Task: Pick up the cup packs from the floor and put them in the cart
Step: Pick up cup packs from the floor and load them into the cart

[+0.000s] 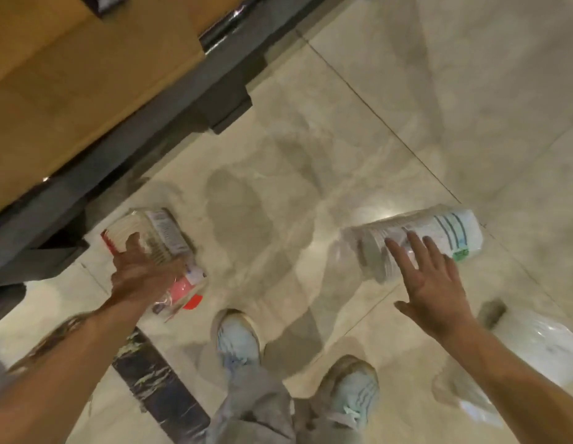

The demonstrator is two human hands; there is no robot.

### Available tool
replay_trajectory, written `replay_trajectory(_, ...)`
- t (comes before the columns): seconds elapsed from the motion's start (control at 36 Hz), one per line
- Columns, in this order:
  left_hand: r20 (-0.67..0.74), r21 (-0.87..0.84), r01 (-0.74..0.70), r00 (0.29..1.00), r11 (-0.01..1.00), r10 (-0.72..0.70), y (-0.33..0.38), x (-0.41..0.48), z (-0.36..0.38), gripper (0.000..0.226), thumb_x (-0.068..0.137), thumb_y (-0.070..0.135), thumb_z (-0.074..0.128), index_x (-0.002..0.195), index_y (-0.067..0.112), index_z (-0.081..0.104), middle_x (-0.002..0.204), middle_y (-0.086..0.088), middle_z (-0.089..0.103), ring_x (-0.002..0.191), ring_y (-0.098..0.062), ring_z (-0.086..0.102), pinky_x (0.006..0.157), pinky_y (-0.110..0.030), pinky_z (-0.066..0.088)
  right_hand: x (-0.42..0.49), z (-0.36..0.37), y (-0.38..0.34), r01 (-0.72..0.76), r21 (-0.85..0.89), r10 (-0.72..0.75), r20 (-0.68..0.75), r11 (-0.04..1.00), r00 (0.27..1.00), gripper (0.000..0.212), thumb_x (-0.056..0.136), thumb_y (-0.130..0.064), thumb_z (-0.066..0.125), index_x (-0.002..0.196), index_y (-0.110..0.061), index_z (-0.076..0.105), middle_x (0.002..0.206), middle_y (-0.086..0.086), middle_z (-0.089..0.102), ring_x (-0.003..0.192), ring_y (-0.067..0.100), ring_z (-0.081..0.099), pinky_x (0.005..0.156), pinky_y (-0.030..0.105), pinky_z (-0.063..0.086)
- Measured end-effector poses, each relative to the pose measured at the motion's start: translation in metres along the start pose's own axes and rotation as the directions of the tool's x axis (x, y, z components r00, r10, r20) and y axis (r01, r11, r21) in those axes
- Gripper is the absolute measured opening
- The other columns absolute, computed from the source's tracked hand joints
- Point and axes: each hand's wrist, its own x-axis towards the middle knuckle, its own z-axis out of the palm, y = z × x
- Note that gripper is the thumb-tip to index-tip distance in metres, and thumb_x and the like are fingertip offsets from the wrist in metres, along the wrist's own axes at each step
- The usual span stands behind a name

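Note:
Two cup packs lie on the pale tiled floor. The left cup pack (163, 235) is a clear sleeve of cups with red print and a white label; my left hand (140, 270) rests on top of it with fingers curled around it. The right cup pack (439, 232) is a clear sleeve of white cups with green stripes, lying on its side. My right hand (429, 283) hovers just over its near side with fingers spread, fingertips at the wrapper. No cart shows in the frame.
A wooden counter (70, 75) with a dark stepped base (189, 100) runs along the upper left. My two feet in light shoes (240, 341) stand between the packs. A crumpled clear plastic bag (535, 354) lies at the lower right. A dark marble strip (156, 386) crosses the floor at lower left.

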Motion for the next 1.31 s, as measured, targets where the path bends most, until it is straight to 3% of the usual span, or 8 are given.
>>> replay_trajectory(0.08, -0.067, -0.039, 0.034, 0.997, 0.999, -0.037, -0.004, 0.03, 0.03, 0.122, 0.073, 0.068, 0.074, 0.16, 0.021, 0.002, 0.162, -0.023, 0.011, 0.142, -0.05, 0.026, 0.114, -0.056, 0.028, 0.027, 0.021, 0.012, 0.037, -0.194, -0.038, 0.003, 0.98, 0.999, 0.133, 0.088, -0.042, 0.075, 0.151, -0.026, -0.041, 0.165, 0.016, -0.031, 0.155, 0.038, -0.021, 0.128, 0.054, 0.002)
replay_trajectory(0.17, -0.19, -0.081, 0.106, 0.974, 0.991, -0.119, -0.013, 0.049, 0.054, 0.147, 0.055, 0.087, 0.069, 0.156, 0.024, -0.018, 0.163, -0.023, -0.004, 0.147, -0.05, 0.013, 0.113, -0.064, 0.024, 0.054, 0.025, 0.01, 0.046, -0.216, -0.064, -0.076, 0.975, 0.995, 0.128, 0.08, -0.03, 0.085, 0.163, -0.025, -0.013, 0.171, 0.018, -0.002, 0.158, 0.041, 0.001, 0.124, 0.062, 0.012)
replay_trajectory(0.28, -0.414, -0.14, 0.04, 0.905, 0.989, -0.095, -0.042, 0.065, 0.071, 0.129, 0.063, 0.065, 0.079, 0.151, 0.035, -0.009, 0.156, -0.021, 0.017, 0.134, -0.05, 0.031, 0.102, -0.068, 0.037, 0.078, 0.026, 0.01, 0.084, -0.175, -0.117, -0.191, 0.981, 0.974, 0.117, 0.057, -0.021, 0.098, 0.157, -0.018, 0.038, 0.153, 0.02, 0.039, 0.144, 0.045, 0.034, 0.108, 0.069, 0.029)
replay_trajectory(0.53, -0.368, -0.162, -0.128, 0.928, 0.978, 0.06, -0.046, 0.001, 0.03, 0.121, 0.063, 0.042, 0.091, 0.152, 0.029, 0.011, 0.147, -0.025, 0.034, 0.127, -0.054, 0.04, 0.098, -0.066, 0.042, 0.024, -0.04, 0.002, -0.059, 0.111, 0.072, -0.112, 0.992, 0.991, 0.122, 0.055, -0.05, 0.096, 0.156, -0.023, 0.034, 0.142, 0.012, 0.051, 0.127, 0.039, 0.053, 0.101, 0.06, 0.044)
replay_trajectory(0.72, -0.199, -0.401, -0.214, 0.969, 0.891, 0.144, 0.001, -0.137, -0.092, 0.11, 0.057, 0.037, 0.095, 0.146, 0.025, 0.032, 0.138, -0.013, 0.053, 0.127, -0.034, 0.054, 0.104, -0.057, 0.047, -0.089, -0.193, -0.042, -0.108, 0.625, 0.212, -0.094, 0.773, 0.973, 0.124, 0.047, -0.054, 0.095, 0.15, -0.034, 0.03, 0.133, 0.005, 0.053, 0.121, 0.032, 0.056, 0.099, 0.051, 0.05)
replay_trajectory(0.83, -0.261, -0.393, -0.271, 0.949, 0.879, 0.176, 0.032, -0.247, -0.185, 0.118, 0.065, 0.045, 0.09, 0.156, 0.034, 0.016, 0.16, 0.0, 0.026, 0.145, -0.023, 0.027, 0.114, -0.049, 0.032, -0.166, -0.307, -0.068, -0.01, 0.791, 0.181, -0.128, 0.611, 0.975, 0.119, 0.046, -0.054, 0.096, 0.147, -0.03, 0.037, 0.132, 0.0, 0.056, 0.124, 0.025, 0.055, 0.102, 0.05, 0.049)
replay_trajectory(1.08, -0.556, -0.44, -0.534, 0.793, 0.722, 0.248, 0.024, -0.447, -0.401, 0.112, 0.064, 0.035, 0.093, 0.154, 0.016, 0.029, 0.152, -0.005, 0.038, 0.144, -0.025, 0.034, 0.115, -0.05, 0.036, -0.33, -0.528, -0.142, 0.352, 0.774, -0.069, -0.374, 0.525, 0.925, 0.106, 0.043, -0.054, 0.095, 0.134, -0.03, 0.046, 0.126, -0.003, 0.06, 0.119, 0.024, 0.059, 0.101, 0.048, 0.051)
replay_trajectory(1.31, -0.761, -0.474, -0.647, 0.642, 0.598, 0.091, -0.068, -0.56, -0.519, 0.122, 0.058, 0.052, 0.085, 0.154, 0.043, 0.01, 0.157, 0.017, 0.028, 0.145, -0.012, 0.032, 0.116, -0.046, 0.035, -0.452, -0.63, -0.253, 0.626, 0.626, -0.367, -0.507, 0.465, 0.78, 0.114, 0.049, -0.056, 0.095, 0.145, -0.025, 0.042, 0.133, 0.007, 0.055, 0.127, 0.028, 0.052, 0.107, 0.049, 0.046)
